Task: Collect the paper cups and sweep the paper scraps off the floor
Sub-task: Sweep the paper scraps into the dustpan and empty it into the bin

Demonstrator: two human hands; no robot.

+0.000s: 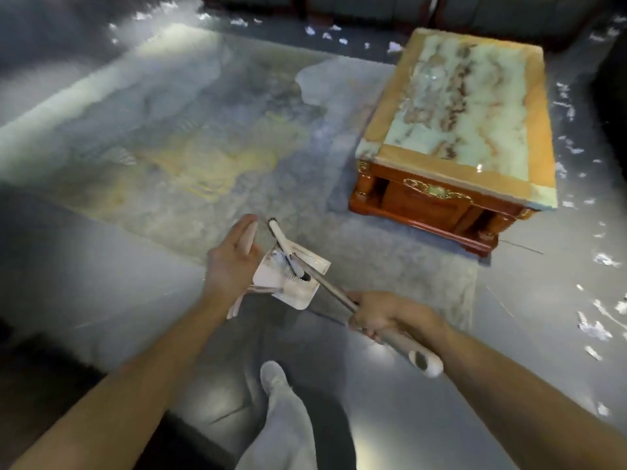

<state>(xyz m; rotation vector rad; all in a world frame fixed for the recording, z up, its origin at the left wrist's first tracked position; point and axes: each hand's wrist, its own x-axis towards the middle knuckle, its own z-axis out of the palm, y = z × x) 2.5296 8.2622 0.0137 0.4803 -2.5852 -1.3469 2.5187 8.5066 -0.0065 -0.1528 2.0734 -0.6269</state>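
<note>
My left hand (230, 262) holds the pale handle of a white dustpan (291, 283), which hangs low over the floor in front of me. My right hand (383, 315) grips the grey metal handle of a broom (325, 283); its white head (281, 239) lies across the dustpan. White paper scraps (593, 327) lie scattered on the shiny floor to the right and more paper scraps (325, 32) along the far side near the sofa. No paper cup is in view.
A low wooden coffee table (454, 130) with a marbled green and orange top stands to the right on a large patterned rug (169, 137). Dark sofas line the far edge. My leg (281, 418) in light trousers steps forward below.
</note>
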